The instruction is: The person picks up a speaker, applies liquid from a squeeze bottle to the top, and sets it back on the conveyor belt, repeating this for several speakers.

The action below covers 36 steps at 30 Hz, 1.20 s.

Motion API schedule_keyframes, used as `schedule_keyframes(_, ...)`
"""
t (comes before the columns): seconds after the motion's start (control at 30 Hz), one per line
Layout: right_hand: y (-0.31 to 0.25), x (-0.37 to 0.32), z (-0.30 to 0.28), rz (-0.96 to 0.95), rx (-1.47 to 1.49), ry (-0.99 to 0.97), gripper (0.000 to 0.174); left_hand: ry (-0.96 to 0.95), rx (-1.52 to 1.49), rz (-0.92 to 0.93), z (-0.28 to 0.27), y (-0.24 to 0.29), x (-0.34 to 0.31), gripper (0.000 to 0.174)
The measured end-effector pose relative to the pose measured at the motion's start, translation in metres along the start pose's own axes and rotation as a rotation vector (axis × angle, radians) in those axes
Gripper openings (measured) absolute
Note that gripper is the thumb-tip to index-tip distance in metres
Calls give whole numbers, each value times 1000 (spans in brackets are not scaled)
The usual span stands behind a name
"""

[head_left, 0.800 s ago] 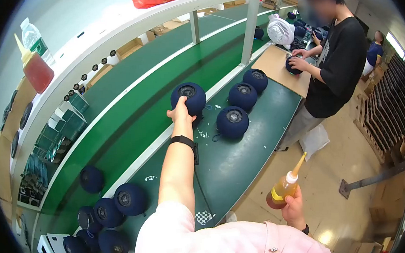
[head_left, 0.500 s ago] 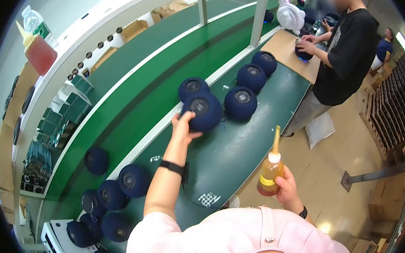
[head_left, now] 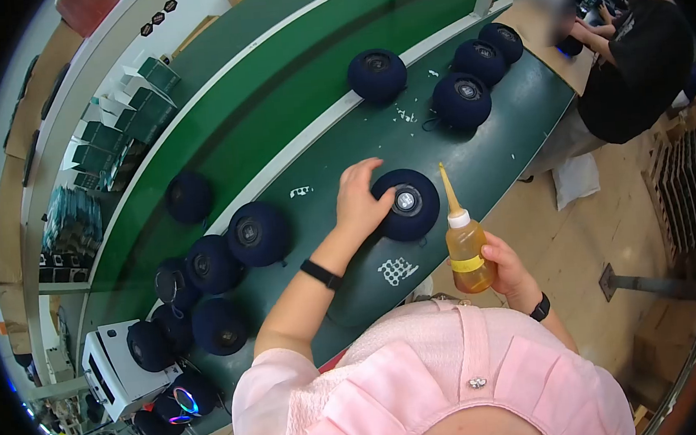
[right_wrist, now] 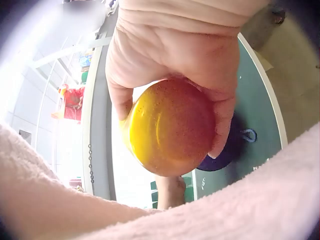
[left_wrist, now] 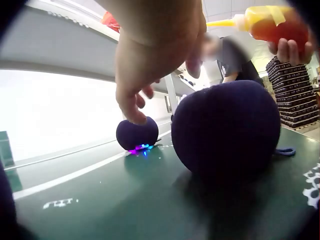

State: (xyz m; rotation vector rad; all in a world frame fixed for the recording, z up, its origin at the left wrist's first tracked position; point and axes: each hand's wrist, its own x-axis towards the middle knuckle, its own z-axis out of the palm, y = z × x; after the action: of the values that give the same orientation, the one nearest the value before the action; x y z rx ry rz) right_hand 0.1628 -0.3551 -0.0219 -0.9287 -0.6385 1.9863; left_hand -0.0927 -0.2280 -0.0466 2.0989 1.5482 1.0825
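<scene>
A round dark-blue speaker [head_left: 407, 205] stands on the green table, its black disc with a silver centre facing up. Beside its left edge is my left hand [head_left: 359, 200], thumb near the disc; in the left wrist view the hand [left_wrist: 155, 60] hangs above and left of the speaker [left_wrist: 226, 130], fingers loosely bent and holding nothing. My right hand [head_left: 511, 270] grips a bottle [head_left: 467, 257] of amber liquid, its long yellow nozzle pointing up, right of the speaker. The right wrist view shows the bottle's base [right_wrist: 172, 127] between thumb and fingers of the right hand [right_wrist: 175, 55].
Several blue speakers [head_left: 259, 233] stand at the left, and others [head_left: 462, 100] at the upper right, with one [head_left: 377, 76] by the white rail. A white box [head_left: 119, 370] is at the lower left. Another person [head_left: 639, 72] works at the far right end.
The speaker my left hand held has come down nearer my body onto the table, and the hand has let go of it. The bottle in my right hand now stands closer beside the speaker.
</scene>
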Motion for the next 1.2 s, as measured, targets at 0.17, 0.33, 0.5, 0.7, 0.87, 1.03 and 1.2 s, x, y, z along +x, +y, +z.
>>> schedule_keyframes(0.17,10,-2,7,14,55,-17,51,-413,-9,318,17,-1,34,25)
schedule_keyframes(0.33,10,-12,29,101,86,32,42,-382,-51,120,15,4,38,35)
schedule_keyframes(0.5,28,-7,25,264,83,44,50,-438,-324,-209,7,-2,19,41)
schedule_keyframes(0.7,29,-3,31,411,174,-12,51,-350,-355,-291,4,-2,7,39)
schedule_keyframes(0.87,30,9,45,420,206,15,50,-317,-350,-290,5,-2,4,38)
schedule_keyframes(1.03,39,18,63,371,469,71,46,-326,-331,-300,5,-1,5,38)
schedule_keyframes(1.2,44,19,70,323,438,126,45,-342,-288,-331,5,1,6,38)
